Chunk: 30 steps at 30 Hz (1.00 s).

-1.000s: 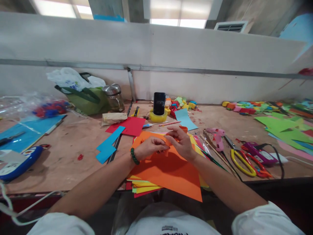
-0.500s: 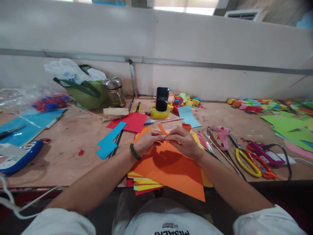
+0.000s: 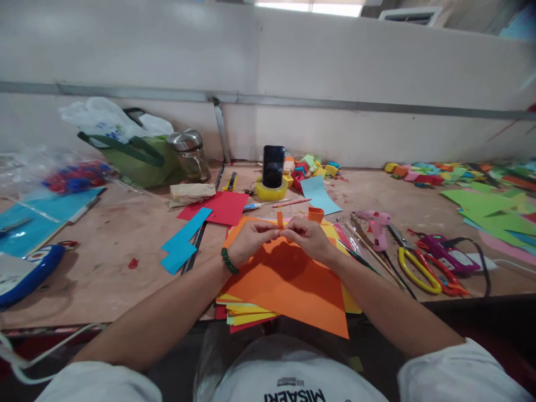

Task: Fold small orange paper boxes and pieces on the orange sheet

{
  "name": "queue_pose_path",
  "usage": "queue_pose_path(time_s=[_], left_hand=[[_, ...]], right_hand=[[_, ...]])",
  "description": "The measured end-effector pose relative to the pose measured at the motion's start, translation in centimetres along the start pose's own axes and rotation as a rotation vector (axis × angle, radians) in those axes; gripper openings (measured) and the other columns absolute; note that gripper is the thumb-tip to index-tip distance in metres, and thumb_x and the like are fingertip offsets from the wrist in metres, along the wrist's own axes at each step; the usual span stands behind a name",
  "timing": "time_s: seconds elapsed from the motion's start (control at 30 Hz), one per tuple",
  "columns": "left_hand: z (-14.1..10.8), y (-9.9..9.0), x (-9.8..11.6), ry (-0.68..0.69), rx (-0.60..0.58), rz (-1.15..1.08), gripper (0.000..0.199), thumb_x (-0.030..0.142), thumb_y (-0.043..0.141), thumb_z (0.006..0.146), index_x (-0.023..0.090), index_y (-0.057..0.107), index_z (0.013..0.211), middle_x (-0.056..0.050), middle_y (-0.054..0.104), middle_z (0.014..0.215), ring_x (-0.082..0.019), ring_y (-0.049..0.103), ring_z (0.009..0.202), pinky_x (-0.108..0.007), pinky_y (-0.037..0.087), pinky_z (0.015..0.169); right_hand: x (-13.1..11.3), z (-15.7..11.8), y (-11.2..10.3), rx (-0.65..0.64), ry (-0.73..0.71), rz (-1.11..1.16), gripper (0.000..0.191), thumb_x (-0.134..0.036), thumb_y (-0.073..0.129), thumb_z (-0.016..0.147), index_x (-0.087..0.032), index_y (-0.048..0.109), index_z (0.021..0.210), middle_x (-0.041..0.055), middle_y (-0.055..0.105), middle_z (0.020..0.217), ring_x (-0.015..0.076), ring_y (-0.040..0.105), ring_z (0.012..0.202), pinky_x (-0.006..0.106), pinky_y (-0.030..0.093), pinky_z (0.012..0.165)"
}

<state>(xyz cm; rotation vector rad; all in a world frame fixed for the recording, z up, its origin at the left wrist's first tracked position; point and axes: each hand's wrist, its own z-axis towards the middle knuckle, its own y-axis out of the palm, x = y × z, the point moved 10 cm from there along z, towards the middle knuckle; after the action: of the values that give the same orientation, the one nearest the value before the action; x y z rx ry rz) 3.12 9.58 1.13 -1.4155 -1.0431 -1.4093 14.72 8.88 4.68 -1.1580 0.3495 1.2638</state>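
Between my fingertips is a small orange paper strip, its upper end sticking up. My left hand pinches it from the left, with a dark green bead bracelet on that wrist. From the other side my right hand pinches the same strip, its fingers closed. Both hands are over a large orange paper sheet, which lies on a stack of yellow, green and red sheets. Just behind my right hand stands a small folded orange paper piece.
Right: a pink glue gun, scissors, a purple device and green paper. Behind: a phone in a yellow tape roll and folded paper pieces. Left: blue paper, red paper, a glass jar.
The orange strip, slanted before, now points upright between my fingertips. Both hands stay together over the orange sheet. The whole view has shifted slightly.
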Motion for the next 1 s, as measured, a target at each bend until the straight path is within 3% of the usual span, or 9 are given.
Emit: queue_pose_path(time_s=[0.17,0.63,1.0], left_hand=[[-0.2,-0.1,0.2,0.023,0.029,-0.004,0.020,0.034,0.073,0.062,0.014,0.073,0.067,-0.001,0.063,0.063,-0.012,0.048,0.063,-0.025,0.038,0.060],[-0.7,0.3,1.7,0.073,0.004,0.008,0.019,0.034,0.072,0.062,0.015,0.070,0.061,-0.001,0.061,0.061,-0.013,0.049,0.064,-0.026,0.039,0.062],[-0.5,0.0,1.7,0.113,0.057,0.083,0.040,0.053,0.067,0.068,0.016,0.061,0.054,0.001,0.052,0.053,-0.012,0.045,0.058,-0.026,0.039,0.056]], right_hand=[[0.8,-0.1,-0.2,0.040,0.111,0.072,0.029,-0.041,0.065,0.080,-0.017,0.061,0.065,0.0000,0.056,0.064,0.0108,0.049,0.058,0.024,0.038,0.053],[0.7,-0.1,-0.7,0.083,0.140,0.074,0.027,-0.037,0.065,0.076,-0.018,0.057,0.059,-0.0011,0.053,0.060,0.0102,0.044,0.055,0.024,0.035,0.050],[1.0,-0.4,0.0,0.053,0.166,0.075,0.026,-0.039,0.067,0.075,-0.018,0.057,0.066,-0.0009,0.055,0.064,0.0098,0.044,0.055,0.024,0.036,0.052]])
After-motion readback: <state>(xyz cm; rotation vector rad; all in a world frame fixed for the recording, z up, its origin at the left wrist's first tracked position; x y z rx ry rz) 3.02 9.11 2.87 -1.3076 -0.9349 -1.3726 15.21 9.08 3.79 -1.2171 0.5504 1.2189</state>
